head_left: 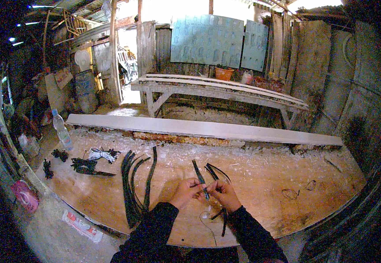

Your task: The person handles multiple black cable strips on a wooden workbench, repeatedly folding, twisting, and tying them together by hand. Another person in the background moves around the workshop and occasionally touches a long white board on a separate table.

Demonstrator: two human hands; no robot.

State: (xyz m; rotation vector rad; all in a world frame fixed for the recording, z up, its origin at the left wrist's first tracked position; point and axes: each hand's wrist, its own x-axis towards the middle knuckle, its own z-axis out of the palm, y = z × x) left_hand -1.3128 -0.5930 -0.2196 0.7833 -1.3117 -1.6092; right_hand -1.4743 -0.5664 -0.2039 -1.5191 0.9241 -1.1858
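Over the middle of the wooden table, my left hand (187, 191) and my right hand (226, 195) meet, their fingers closed in pinches on a narrow black strip (198, 169). It slants between them, its upper end pointing away from me. More black strips (211, 172) lie just beyond and under my right hand, with short dark pieces (223, 224) nearer me. A thin dark thread (209, 228) curls on the wood below my hands. Left of my left forearm lie several long, curved black strips (130, 197). My fingertips partly hide the strip's lower end.
Left on the table (260, 219) are a knife (100, 173), a white cord bundle (99, 154), small black bundles (60, 154) and a clear bottle (62, 130). Thread loops (290, 193) lie right. A long pale board (190, 127) edges the far side; a bench (230, 91) stands beyond.
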